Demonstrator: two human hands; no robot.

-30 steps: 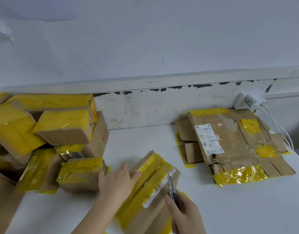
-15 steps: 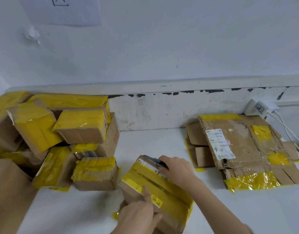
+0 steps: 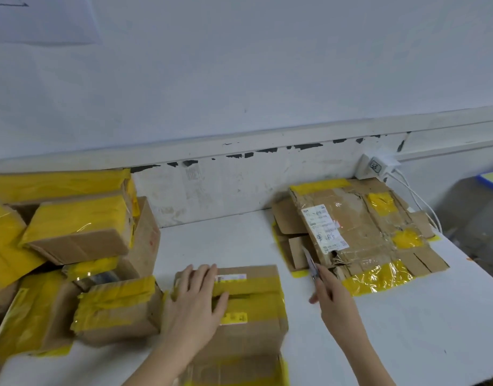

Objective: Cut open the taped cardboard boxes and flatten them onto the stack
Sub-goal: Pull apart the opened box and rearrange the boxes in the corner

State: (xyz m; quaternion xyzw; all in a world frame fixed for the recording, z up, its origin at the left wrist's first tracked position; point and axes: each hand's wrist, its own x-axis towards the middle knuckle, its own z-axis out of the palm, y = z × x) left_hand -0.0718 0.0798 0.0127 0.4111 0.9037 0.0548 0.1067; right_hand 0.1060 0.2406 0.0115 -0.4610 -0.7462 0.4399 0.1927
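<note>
the left hand [image 3: 193, 305] lies flat on the top of a cardboard box [image 3: 248, 310], fingers straight and slightly spread, palm pressing down near the box's left edge. it curls round nothing. the right hand [image 3: 333, 298] is off to the right of the box, above the bare table [image 3: 406, 338], with its fingers curled round the handle of a small cutter [image 3: 310, 263]. the blade points up and away from the person, its tip lying in front of the near left corner of the flattened stack [image 3: 359, 232]; whether it touches the cardboard there cannot be told.

the box under the left hand sits at the near middle of the table. it is brown, with broad bands of yellow tape [image 3: 248, 284] across its top and a small white label near the far edge. along the middle of the top a dark slit shows in the tape. the near side of the box is blurred.

the stack of flattened boxes lies at the far right of the table, against the wall, with clear and yellow tape over it and a white shipping label on top. at the left of the table stands a pile of taped boxes [image 3: 81, 232], heaped on one another, the nearest one just beside the box being held.
</note>
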